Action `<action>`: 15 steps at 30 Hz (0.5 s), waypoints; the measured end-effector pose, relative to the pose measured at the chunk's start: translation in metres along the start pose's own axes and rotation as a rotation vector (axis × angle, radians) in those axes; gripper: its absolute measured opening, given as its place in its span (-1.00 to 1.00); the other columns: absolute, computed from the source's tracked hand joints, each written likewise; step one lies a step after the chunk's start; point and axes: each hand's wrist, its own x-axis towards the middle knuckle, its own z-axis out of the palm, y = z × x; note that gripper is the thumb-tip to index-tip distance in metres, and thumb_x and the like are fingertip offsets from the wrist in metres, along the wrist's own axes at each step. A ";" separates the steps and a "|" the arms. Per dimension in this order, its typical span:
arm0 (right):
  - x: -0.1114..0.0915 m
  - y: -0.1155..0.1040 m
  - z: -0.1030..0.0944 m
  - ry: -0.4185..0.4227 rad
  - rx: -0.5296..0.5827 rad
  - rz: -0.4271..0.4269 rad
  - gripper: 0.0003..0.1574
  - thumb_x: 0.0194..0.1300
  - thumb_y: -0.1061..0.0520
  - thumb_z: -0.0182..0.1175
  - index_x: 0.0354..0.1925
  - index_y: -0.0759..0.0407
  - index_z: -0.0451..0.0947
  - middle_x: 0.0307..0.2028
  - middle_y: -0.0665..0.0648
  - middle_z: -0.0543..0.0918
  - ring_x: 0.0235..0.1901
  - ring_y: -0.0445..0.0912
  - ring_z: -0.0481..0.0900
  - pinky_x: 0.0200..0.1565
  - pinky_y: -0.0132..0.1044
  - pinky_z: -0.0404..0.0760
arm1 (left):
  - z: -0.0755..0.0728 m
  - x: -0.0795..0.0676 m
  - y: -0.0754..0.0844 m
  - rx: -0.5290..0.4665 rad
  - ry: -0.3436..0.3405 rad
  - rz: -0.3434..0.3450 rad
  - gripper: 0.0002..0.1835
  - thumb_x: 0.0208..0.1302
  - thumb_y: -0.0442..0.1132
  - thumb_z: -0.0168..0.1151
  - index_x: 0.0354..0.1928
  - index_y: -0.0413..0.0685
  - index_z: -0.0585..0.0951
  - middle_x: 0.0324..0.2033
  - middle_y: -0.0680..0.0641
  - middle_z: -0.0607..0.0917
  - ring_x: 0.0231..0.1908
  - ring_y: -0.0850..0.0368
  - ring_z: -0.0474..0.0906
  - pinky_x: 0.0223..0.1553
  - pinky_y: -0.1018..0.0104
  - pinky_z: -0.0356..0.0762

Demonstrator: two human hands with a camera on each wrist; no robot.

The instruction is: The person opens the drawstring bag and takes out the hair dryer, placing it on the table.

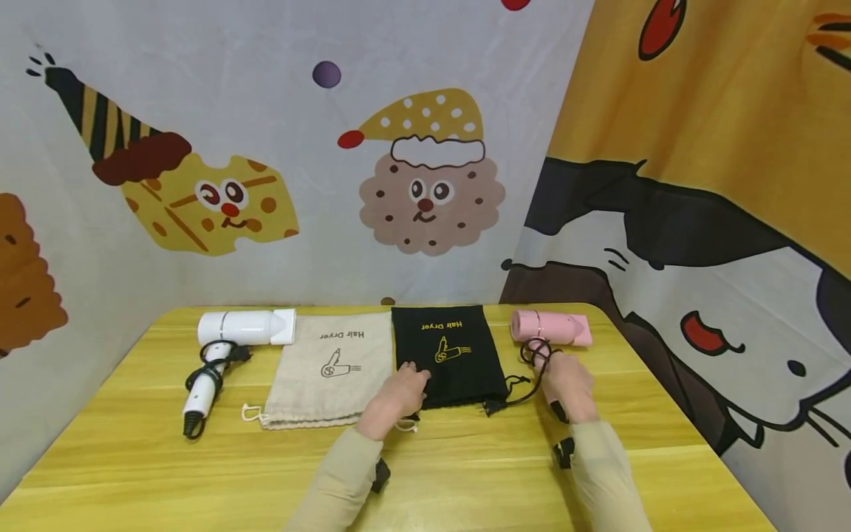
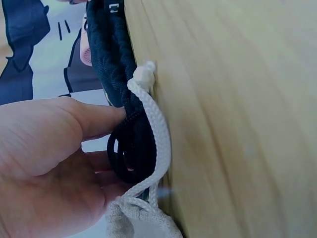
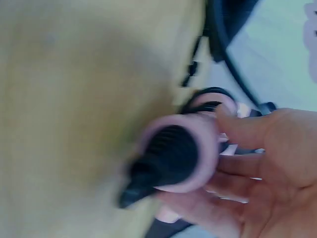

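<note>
A black drawstring bag (image 1: 452,369) printed with a hair dryer lies flat on the table. At its near left corner my left hand (image 1: 402,388) pinches the fabric; in the left wrist view the thumb (image 2: 101,119) meets the black cloth and the fingertips are hidden behind it. Over to the right, a pink hair dryer (image 1: 545,325) lies with its black cord (image 1: 525,395) around the handle. My right hand (image 1: 570,380) grips that handle, thumb on one side and fingers on the other in the right wrist view.
A beige drawstring bag (image 1: 339,399) lies beside the black one, its white cord (image 2: 161,134) near my left hand. Farther left rests a white hair dryer (image 1: 242,327) with a wrapped cord. Behind the wooden table (image 1: 465,473) hangs a cartoon-printed curtain (image 1: 319,185).
</note>
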 end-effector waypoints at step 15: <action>-0.025 -0.053 -0.022 0.397 -0.024 -0.120 -0.75 0.20 0.21 0.14 -0.56 0.32 0.50 -0.68 0.27 0.53 -0.72 0.08 0.50 -0.80 -0.14 0.32 | 0.000 -0.004 -0.014 -0.125 0.220 0.005 -0.86 0.26 -0.26 0.21 -0.18 -0.13 0.65 -0.27 -0.12 0.70 -0.29 0.00 0.64 -0.33 0.19 0.63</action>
